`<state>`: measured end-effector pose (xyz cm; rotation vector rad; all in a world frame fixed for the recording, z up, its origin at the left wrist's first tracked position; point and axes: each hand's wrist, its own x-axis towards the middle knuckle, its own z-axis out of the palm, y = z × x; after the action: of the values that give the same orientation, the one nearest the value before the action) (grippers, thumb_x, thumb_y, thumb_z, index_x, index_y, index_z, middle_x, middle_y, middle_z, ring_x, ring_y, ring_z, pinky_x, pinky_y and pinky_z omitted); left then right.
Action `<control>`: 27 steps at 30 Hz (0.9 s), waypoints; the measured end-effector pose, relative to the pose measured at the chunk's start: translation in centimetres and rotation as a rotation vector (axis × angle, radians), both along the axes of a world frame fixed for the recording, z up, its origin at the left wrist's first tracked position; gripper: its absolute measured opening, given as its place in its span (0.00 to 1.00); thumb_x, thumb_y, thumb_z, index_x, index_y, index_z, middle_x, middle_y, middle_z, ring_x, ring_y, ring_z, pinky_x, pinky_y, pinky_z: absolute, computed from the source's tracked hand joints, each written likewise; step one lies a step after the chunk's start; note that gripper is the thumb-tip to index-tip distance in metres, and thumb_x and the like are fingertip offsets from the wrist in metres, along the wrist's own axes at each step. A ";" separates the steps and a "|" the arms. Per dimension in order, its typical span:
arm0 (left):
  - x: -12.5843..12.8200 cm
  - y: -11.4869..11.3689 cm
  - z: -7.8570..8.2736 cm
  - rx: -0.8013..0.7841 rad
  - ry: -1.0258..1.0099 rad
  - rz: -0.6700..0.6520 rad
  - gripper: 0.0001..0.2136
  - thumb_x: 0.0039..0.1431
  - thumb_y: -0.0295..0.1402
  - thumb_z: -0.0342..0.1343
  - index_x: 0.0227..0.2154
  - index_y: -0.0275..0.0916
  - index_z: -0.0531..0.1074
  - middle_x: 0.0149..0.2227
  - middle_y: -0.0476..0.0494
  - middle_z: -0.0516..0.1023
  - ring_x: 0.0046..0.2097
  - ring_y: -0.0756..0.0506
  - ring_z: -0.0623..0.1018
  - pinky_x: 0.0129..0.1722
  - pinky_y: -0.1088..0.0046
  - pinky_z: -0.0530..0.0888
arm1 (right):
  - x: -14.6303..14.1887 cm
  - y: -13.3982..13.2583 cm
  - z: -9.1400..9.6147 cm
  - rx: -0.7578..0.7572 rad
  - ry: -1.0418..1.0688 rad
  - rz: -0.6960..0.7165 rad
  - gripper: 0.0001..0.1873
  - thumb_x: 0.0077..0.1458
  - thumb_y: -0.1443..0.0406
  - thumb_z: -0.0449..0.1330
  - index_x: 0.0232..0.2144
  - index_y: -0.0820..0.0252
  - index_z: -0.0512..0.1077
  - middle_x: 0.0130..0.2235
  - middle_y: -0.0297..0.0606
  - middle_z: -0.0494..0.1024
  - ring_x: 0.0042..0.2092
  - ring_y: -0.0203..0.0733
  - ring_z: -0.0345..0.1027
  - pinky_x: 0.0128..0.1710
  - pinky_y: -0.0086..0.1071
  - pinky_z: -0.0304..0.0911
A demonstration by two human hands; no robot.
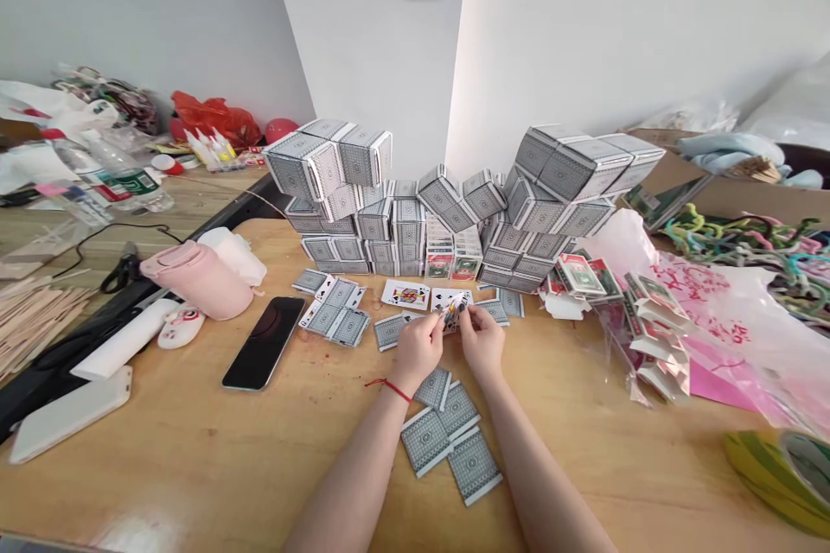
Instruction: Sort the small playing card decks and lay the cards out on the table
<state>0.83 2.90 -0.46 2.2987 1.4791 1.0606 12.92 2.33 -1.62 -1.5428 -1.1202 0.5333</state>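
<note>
My left hand (418, 349) and my right hand (482, 340) meet over the wooden table (194, 467), fingers pinched together on a small bunch of playing cards (452, 311) held face up between them. A red string circles my left wrist. Under my forearms lie several face-down cards (447, 436) with grey patterned backs. More loose cards (337, 317) lie beyond my hands, and two face-up cards (405, 295) rest near the boxes.
A wall of stacked grey card boxes (454, 207) stands at the back. A black phone (264, 342), a pink pouch (198, 276) and a white power bank (68, 413) lie left. Pink plastic bags (726, 320) and torn wrappers (648, 346) lie right; tape roll (791, 471) at the right edge.
</note>
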 end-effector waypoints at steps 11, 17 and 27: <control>-0.2 0.2 0.2 -0.082 -0.131 0.071 0.15 0.58 0.34 0.42 0.17 0.37 0.61 0.17 0.47 0.66 0.19 0.52 0.61 0.22 0.76 0.52 | -0.2 0.0 -0.4 -0.019 -0.199 0.083 0.15 0.50 0.57 0.51 0.28 0.61 0.73 0.27 0.39 0.77 0.27 0.40 0.70 0.27 0.28 0.60; 0.4 -0.2 0.4 -0.065 -0.093 -0.026 0.17 0.58 0.34 0.41 0.15 0.37 0.56 0.16 0.49 0.63 0.19 0.53 0.59 0.22 0.76 0.52 | -0.8 -0.5 -0.6 -0.049 -0.569 -0.113 0.15 0.52 0.61 0.48 0.26 0.61 0.72 0.22 0.39 0.75 0.24 0.38 0.68 0.24 0.26 0.54; 0.2 -0.2 0.4 -0.036 -0.054 -0.040 0.16 0.59 0.33 0.40 0.16 0.37 0.56 0.17 0.49 0.63 0.20 0.53 0.60 0.23 0.76 0.53 | -0.6 -0.5 0.0 -0.043 -0.461 -0.079 0.13 0.52 0.61 0.49 0.25 0.60 0.70 0.23 0.37 0.75 0.24 0.37 0.67 0.24 0.25 0.55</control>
<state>1.04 2.65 -0.03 2.2475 1.4149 1.0682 12.27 1.85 -1.65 -1.7925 -1.3907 0.1476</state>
